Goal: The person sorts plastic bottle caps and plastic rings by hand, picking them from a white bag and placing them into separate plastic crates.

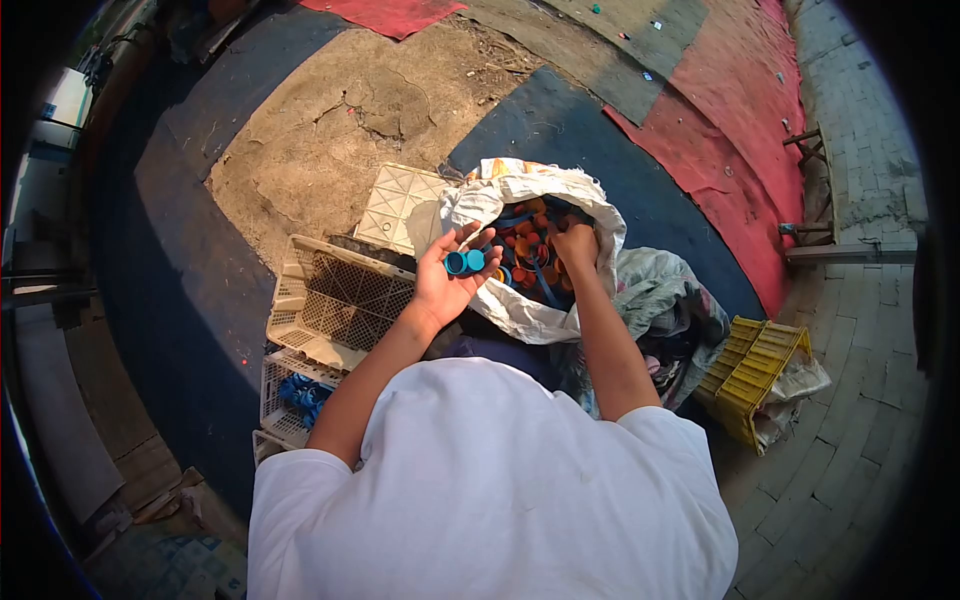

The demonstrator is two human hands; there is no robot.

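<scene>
Blue bottle caps (pixel 465 262) rest in my left hand (pixel 446 288), which is turned palm up with its fingers curled around them at the left rim of a white woven sack (pixel 530 322). Inside the sack lie many plastic caps (pixel 527 245), mostly orange and red, with some blue strips among them. My right hand (pixel 574 244) reaches into the right side of the opening, fingers bent down and closed at the caps. Its fingertips are partly hidden, so what they grip cannot be made out.
An open cream plastic crate (pixel 340 345) stands left of the sack, above another crate holding blue pieces (pixel 305 395). A second bag (pixel 665 300) with dark contents sits at the right. Beyond it is a yellow crate (pixel 752 375). Dark and red mats (pixel 690 130) cover the ground.
</scene>
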